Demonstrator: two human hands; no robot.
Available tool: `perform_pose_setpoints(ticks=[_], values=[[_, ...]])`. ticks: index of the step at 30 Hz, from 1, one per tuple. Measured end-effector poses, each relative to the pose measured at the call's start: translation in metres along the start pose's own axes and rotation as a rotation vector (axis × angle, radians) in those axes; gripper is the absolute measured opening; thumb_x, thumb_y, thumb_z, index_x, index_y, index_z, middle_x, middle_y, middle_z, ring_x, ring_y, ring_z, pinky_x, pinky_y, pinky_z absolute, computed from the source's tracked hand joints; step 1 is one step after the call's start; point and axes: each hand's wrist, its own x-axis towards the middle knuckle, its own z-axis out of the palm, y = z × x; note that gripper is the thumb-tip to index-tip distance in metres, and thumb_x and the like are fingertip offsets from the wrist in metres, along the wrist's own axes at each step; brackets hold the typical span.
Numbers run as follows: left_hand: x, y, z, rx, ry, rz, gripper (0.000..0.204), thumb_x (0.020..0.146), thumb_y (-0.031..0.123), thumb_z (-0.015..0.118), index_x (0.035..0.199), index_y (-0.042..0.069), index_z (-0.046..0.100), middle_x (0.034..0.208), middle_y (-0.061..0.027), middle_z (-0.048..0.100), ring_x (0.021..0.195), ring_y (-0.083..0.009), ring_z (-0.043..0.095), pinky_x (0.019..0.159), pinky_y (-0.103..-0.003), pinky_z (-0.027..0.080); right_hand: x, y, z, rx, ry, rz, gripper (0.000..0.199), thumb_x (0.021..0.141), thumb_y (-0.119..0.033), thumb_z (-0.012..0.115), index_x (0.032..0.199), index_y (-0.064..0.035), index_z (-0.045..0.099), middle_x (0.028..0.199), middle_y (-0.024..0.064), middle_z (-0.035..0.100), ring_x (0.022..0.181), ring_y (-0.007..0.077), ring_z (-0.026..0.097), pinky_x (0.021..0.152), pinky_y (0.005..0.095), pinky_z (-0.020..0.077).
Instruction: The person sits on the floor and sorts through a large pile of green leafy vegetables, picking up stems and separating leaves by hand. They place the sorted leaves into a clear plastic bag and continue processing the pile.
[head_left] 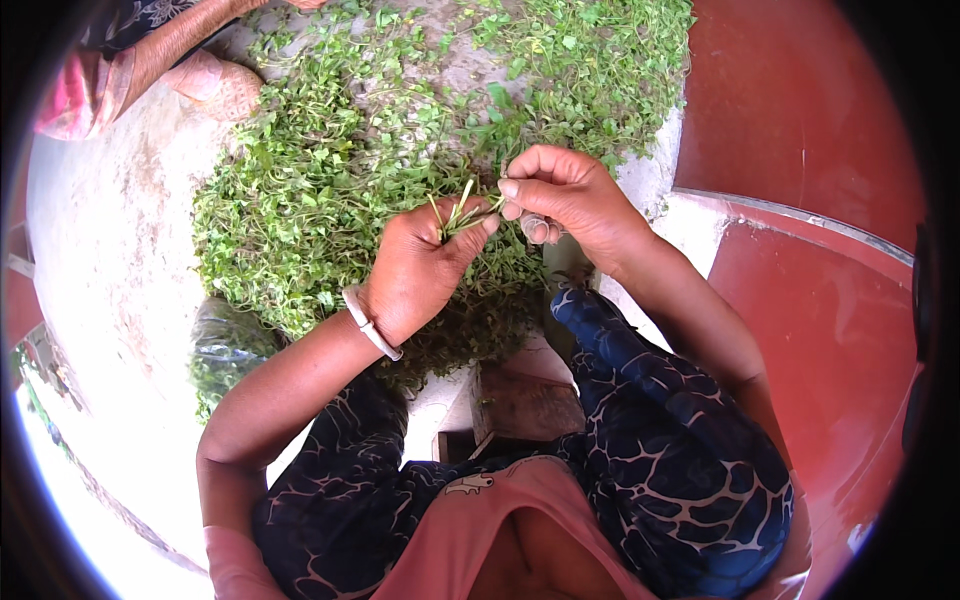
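Note:
Both hands meet above a broad heap of leafy green herbs [290,220]. My left hand [420,265], with a pale bangle [370,322] at the wrist, is closed around a small bunch of green stems [460,215], their cut-looking ends sticking up past the thumb. Thumb and forefinger of my right hand [575,200] pinch the stems at the bunch's right end, close to the left fingertips. Dark smudges mark the right fingers. A leafy sprig [505,120] shows just beyond the right hand; I cannot tell whether it belongs to the bunch.
At the upper left another person's arm [165,50] and bare foot [215,88] are beside the heap. A clear plastic bag with greens [230,345] lies by my left forearm. Between my knees is a wooden stool or block [525,400]. Red panels [800,110] stand at the right.

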Motion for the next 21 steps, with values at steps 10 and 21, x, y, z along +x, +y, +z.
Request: perform_pose_setpoints(ticks=[10,21], values=[[-0.014,-0.018,-0.003,-0.009,-0.063,-0.107,0.01,0.09,0.011,0.056,0.093,0.004,0.062,0.065,0.0048,0.051,0.055,-0.003,0.042,0.049,-0.021,0.035,-0.005,0.038,0.013,0.035,-0.154,-0.074,0.006,0.083,-0.007,0.058,0.082,-0.0028,0.054,0.07,0.0047,0.06,0.053,0.0078,0.054,0.047,0.0222,0.0428],[-0.013,-0.013,-0.036,-0.381,-0.051,-0.406,0.019,0.093,0.029,0.052,0.091,0.01,0.055,0.086,0.0001,0.058,0.072,-0.0079,0.047,0.06,-0.023,0.038,-0.004,0.073,-0.033,-1.325,0.005,-0.43,0.025,0.087,-0.035,0.057,0.089,-0.0097,0.054,0.077,0.0105,0.056,0.066,0.0243,0.059,0.057,0.0368,0.0491]])
